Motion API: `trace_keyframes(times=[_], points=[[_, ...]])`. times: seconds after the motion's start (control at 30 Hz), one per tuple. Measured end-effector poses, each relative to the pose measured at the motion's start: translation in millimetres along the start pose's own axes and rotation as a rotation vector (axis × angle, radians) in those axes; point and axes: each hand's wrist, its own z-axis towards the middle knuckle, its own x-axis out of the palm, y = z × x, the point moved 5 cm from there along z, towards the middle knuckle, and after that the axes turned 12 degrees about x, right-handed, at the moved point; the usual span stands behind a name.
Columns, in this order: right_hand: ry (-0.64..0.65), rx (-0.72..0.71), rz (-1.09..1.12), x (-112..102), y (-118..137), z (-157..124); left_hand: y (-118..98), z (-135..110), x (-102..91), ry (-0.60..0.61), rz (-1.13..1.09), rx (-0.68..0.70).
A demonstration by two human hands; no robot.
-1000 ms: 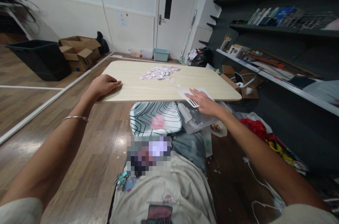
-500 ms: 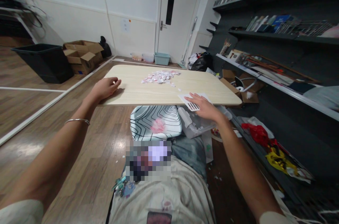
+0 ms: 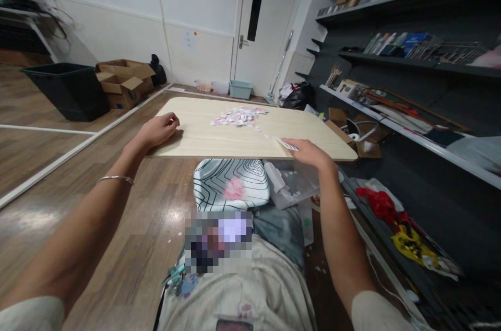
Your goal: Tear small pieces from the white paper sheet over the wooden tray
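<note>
Wooden table (image 3: 219, 135) near edge | left hand (image 3: 156, 130) loosely curled at corner | right hand (image 3: 309, 152) pinching white sheet (image 3: 287, 144) at rim

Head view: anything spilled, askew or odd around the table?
Yes. Small white scraps are scattered on the wood floor by the person's legs, and a loose pile of pink-white paper bits sits mid-table. The right hand has a white sheet at the near edge, partly overhanging. Left hand rests on the table's left edge.

bare tabletop (image 3: 219, 135) between hands, paper scraps (image 3: 237, 116) beyond
</note>
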Motion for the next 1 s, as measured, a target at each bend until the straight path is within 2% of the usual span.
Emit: trace_keyframes(times=[0.17,0.43,0.57,0.8,1.0], points=[[0.009,-0.080,0.017,-3,-5,0,-5,-3,-1.8,0.016,-0.055,-0.045],[0.023,-0.153,0.010,-1,10,3,-6,-3,-3.8,0.039,-0.054,-0.039],[0.061,-0.151,-0.018,-5,11,0,-2,-1,-1.1,0.068,-0.051,-0.006],[0.129,-0.210,-0.034,-23,2,-7,-2,-1,-0.4,0.078,-0.066,-0.004],[0.083,-0.167,-0.060,-26,8,-2,-5,-3,-2.6,0.073,-0.069,-0.041]])
